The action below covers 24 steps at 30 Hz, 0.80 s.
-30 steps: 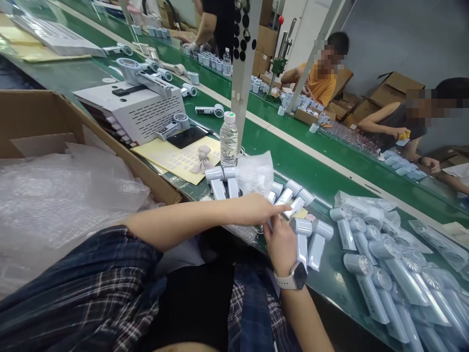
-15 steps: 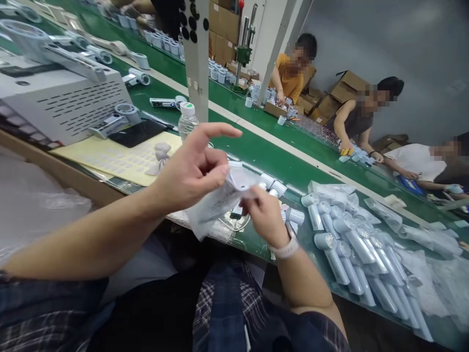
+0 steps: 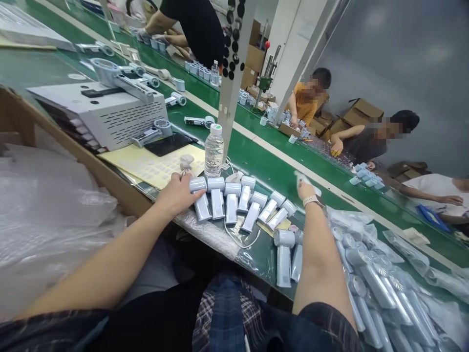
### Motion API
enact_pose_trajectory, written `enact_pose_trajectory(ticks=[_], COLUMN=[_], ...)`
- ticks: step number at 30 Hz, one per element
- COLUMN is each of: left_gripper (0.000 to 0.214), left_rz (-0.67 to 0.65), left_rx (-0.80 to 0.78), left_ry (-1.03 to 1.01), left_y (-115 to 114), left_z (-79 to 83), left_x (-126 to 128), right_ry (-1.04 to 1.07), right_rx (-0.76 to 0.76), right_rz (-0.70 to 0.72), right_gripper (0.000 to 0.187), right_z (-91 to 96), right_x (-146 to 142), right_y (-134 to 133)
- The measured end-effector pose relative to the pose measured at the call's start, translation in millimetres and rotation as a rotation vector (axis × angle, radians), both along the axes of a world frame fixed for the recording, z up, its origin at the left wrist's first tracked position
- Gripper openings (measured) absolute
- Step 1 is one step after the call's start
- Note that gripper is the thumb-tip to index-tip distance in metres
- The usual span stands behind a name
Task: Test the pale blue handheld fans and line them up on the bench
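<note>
Since half a second ago the hands have parted: the left has dropped from the plastic bag at centre to the near end of the row, and the right has swung out over the belt. The left hand (image 3: 173,195) touches the leftmost unit (image 3: 202,208), thumb and fingers about its rounded head; whether it grips firmly I cannot tell. The right hand (image 3: 306,190) grasps a pale item (image 3: 311,188), blurred, perhaps a wrapped unit, held high, maybe so it clears what lies beneath.

Nearest on the left, a carton (image 3: 102,178) brims with plastic film (image 3: 54,220), close enough to reach easily. On the right, a heap of units (image 3: 370,274) lies overlapping, seemingly wrapped, all slanting alike, which probably keeps them compact. Along the counter (image 3: 256,261), the row of units (image 3: 231,205) lies with heads away and handles toward the person, likely for easy picking up.

Behind the row, a bottle (image 3: 214,151) stands beside a yellow sheet (image 3: 139,164); a metal case (image 3: 135,120) serves as a shelf for more parts. Beyond runs the green belt (image 3: 271,166), with co-workers (image 3: 306,105) along its far side.
</note>
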State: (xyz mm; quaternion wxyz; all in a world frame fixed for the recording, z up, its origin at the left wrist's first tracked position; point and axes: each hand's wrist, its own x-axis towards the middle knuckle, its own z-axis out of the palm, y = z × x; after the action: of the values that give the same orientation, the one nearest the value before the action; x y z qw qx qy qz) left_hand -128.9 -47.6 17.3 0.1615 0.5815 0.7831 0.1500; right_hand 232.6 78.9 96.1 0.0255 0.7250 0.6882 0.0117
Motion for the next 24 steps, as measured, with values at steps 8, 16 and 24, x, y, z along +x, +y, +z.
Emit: enact_pose_trajectory(ticks=[8,16,24], left_gripper=[0.072,0.040,0.092], left_rz=[0.038,-0.415,-0.651], left_rx=[0.051,0.265,-0.041], left_ry=[0.022,-0.490,-1.646], left_y=[0,-54,-91], left_z=[-19.6,-22.9,-48.7], left_x=[-7,43,136], right_ry=[0.177,0.352,0.526], right_rx=[-0.003,0.333,0.554], right_rz=[-0.089,-0.201,0.319], right_gripper=[0.040,0.051,0.049], right_z=[-16.6,-143.7,-108.1], right_x=[43,23,-65], right_y=[-148,-264,-252])
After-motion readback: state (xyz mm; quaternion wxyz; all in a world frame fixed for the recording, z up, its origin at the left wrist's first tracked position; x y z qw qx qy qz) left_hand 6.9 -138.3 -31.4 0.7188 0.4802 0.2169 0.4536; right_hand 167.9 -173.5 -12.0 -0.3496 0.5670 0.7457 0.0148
